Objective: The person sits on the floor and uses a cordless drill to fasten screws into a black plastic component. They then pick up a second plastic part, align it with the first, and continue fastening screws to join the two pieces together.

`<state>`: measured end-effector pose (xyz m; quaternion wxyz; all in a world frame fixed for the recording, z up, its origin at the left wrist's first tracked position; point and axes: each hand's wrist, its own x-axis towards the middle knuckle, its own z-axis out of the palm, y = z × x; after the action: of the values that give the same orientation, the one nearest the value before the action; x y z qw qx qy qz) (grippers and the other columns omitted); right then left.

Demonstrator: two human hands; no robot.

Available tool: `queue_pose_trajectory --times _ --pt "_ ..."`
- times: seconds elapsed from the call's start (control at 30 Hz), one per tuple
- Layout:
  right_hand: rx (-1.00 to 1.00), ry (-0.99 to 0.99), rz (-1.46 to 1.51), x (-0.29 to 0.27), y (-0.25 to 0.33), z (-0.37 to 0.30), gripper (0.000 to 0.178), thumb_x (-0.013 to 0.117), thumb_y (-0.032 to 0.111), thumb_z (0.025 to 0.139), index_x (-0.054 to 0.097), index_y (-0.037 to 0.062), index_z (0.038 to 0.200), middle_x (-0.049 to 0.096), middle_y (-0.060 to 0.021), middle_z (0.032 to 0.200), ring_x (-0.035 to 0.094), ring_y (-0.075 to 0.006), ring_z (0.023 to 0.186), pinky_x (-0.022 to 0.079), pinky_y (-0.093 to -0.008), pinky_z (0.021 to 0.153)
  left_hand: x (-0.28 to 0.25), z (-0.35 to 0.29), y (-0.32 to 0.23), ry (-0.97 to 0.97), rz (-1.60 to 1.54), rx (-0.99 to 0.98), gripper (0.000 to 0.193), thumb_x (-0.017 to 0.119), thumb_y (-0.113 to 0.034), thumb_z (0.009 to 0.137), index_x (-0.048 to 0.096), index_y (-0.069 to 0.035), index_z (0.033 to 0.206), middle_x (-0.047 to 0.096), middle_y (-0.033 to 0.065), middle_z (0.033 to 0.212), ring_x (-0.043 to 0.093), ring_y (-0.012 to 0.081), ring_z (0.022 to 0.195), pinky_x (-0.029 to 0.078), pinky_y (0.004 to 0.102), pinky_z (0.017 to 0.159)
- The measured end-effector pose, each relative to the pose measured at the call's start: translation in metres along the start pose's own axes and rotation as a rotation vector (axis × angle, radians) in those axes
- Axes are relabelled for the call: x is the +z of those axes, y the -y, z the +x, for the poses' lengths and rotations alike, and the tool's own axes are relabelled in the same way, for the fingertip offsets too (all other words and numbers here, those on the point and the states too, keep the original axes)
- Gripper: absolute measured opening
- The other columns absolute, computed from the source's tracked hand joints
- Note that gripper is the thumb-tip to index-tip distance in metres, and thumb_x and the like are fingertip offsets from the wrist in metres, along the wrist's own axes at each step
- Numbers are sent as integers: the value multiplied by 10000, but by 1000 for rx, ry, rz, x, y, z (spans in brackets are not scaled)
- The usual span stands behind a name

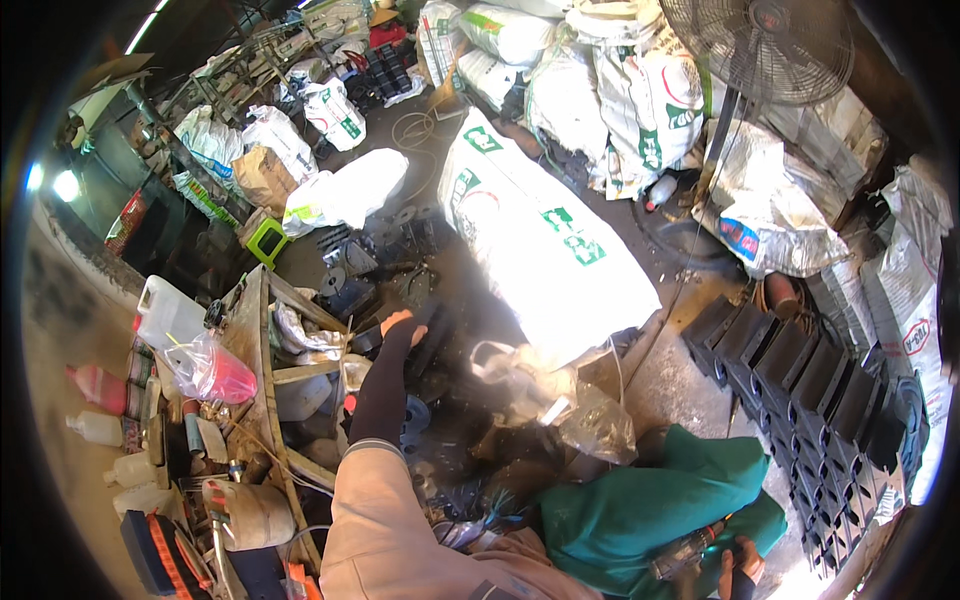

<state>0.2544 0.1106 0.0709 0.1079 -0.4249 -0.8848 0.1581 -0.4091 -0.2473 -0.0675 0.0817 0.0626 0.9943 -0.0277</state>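
My left arm, in a black sleeve, stretches forward over the floor. At its end my left hand (403,325) is among dark parts, touching or just above a black piece (432,325). Its fingertips are hidden, so its grip does not show. A heap of black parts (350,285) lies just beyond it. Low on the right, my right hand (742,570) is closed around the handle of a power drill (685,552). The drill rests against the green cloth (650,490) over my legs, and a small light glows on it.
A large white sack (550,240) lies ahead, with clear plastic bags (595,425) at its near end. Black moulded parts (790,380) are stacked at right. A wooden bench (265,370) holding bottles and tools stands left. A fan (765,50) and more sacks (640,110) stand behind.
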Motion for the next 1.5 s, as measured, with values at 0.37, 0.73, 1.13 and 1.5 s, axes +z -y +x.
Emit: queue_pose_trajectory --times 0.37,0.73,1.13,1.5 --pt "9 10 -4 16 -25 4 277 661 70 785 628 22 1056 637 -153 748 608 -289 654 484 -390 643 33 -6 -6 -98 -26 -98 347 687 -329 798 673 -55 1010 691 170 1018 674 320 991 532 410 856" --pt "10 2 9 22 -40 0 276 665 71 777 630 26 1047 650 -161 768 622 -310 675 490 -402 659 24 -10 16 18 -189 -245 409 593 -209 775 624 -63 1156 670 188 1130 642 347 1078 507 415 921" --pt "22 0 42 25 -57 -15 275 668 72 768 632 31 1037 664 -169 790 637 -334 697 496 -415 675 26 -8 45 89 -348 -423 556 647 -261 757 549 -105 1282 603 187 1265 574 340 1190 464 426 989" --pt "16 61 26 22 -61 -13 275 677 78 753 636 25 1019 675 -171 793 648 -350 700 504 -409 664 24 -9 48 113 -329 -456 658 719 -387 758 535 -102 1321 586 185 1292 571 332 1192 465 433 989"
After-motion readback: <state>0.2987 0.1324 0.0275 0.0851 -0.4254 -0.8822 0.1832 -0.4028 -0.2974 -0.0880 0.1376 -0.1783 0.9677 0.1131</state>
